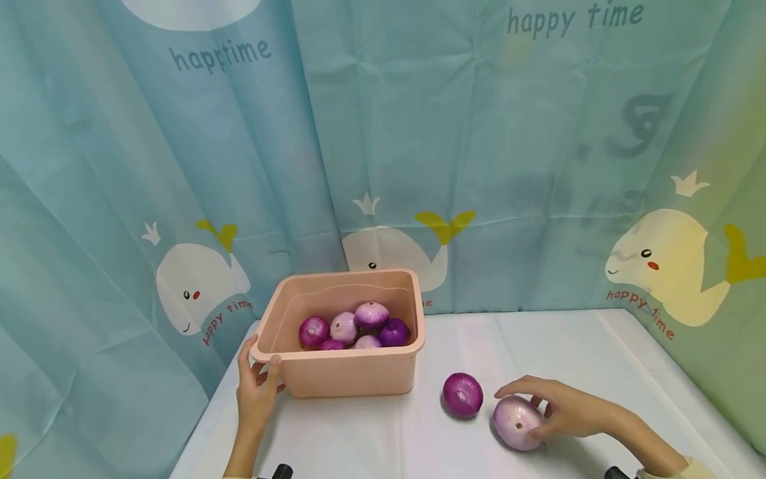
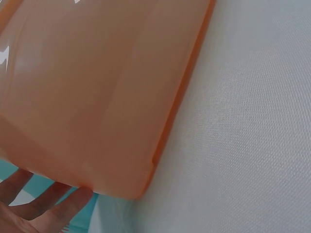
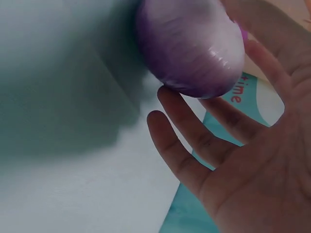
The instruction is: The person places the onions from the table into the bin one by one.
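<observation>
Two bare hands, forearms uncovered

The left hand (image 1: pixel 256 392) and right hand (image 1: pixel 565 411) wear no gloves, rings or watch; a pale cream sleeve cuff (image 1: pixel 697 469) shows at the right forearm's near end, with dark wrist-mount pieces (image 1: pixel 281 472) at the frame's bottom edge.

Tabletop (image 1: pixel 598 346): white cloth-covered surface.
Pink tub (image 1: pixel 353 376): stands on tabletop, rear left corner.
Dark purple onion (image 1: pixel 463 394): rests on tabletop, right of tub.
Pale purple onion (image 1: pixel 517 422): rests on tabletop, just beside dark onion.
</observation>
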A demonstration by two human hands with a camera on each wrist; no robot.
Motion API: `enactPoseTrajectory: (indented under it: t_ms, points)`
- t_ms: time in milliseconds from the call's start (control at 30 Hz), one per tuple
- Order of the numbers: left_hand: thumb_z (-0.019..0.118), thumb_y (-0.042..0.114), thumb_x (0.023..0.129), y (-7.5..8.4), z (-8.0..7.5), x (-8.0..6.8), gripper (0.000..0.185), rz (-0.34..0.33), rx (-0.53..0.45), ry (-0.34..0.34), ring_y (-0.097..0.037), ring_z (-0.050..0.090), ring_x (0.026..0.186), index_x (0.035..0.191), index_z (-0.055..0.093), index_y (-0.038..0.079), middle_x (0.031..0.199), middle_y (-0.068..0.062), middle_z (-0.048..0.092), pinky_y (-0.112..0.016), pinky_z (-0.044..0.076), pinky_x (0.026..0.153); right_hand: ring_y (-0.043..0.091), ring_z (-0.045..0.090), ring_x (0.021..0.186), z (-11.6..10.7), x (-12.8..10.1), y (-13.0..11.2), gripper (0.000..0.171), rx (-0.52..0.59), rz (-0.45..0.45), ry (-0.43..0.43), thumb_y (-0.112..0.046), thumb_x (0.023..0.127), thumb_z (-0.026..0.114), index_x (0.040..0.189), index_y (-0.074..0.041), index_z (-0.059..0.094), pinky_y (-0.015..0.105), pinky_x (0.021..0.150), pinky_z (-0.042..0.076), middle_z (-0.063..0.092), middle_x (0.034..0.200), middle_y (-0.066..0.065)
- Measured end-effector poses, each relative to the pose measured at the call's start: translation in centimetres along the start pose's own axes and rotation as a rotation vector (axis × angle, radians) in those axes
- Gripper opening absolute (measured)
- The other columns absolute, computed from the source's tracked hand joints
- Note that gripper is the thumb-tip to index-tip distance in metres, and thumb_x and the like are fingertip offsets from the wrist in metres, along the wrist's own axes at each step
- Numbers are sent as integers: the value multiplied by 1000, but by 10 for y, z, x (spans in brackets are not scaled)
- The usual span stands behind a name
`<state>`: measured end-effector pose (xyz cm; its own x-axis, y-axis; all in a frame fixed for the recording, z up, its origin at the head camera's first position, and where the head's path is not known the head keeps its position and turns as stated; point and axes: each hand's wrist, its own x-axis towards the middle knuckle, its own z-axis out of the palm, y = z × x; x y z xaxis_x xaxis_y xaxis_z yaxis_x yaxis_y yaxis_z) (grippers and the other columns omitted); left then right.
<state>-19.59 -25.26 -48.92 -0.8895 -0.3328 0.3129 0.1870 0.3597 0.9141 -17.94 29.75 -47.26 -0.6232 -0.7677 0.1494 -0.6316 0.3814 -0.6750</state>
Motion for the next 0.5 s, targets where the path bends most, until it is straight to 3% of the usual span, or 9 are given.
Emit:
enactPoseTrajectory:
  t_ms: [133, 367, 433, 500]
  points:
    - [58, 24, 106, 1, 0, 0, 68, 0, 6, 2, 2, 60, 93, 163, 21, 27, 149, -26, 49, -43, 63, 73, 8, 58, 98, 2, -1, 1, 60, 5, -20, -10, -11, 84, 82, 139, -21, 59, 26, 69, 52, 64, 127, 0]
    - [58, 25, 105, 0, 1, 0, 68, 4, 16, 7, -29, 64, 105, 162, 21, 27, 150, -25, 49, -44, 63, 73, 6, 58, 97, 4, -2, 5, 58, 45, 3, -26, -10, 85, 81, 137, -22, 59, 26, 66, 53, 66, 124, -2]
    - [59, 25, 105, -1, 1, 0, 68, 6, 16, 7, -26, 65, 105, 162, 21, 27, 150, -25, 49, -43, 63, 72, 6, 58, 97, 4, -3, 6, 56, 72, 15, -34, -11, 86, 81, 137, -21, 59, 26, 67, 54, 65, 126, 0]
    - [59, 25, 105, -2, 0, 0, 68, 6, 17, 7, -15, 65, 101, 162, 22, 28, 150, -24, 49, -42, 63, 72, 7, 59, 97, 4, -3, 6, 55, 95, 23, -40, -12, 87, 81, 137, -20, 59, 27, 67, 55, 65, 128, 1]
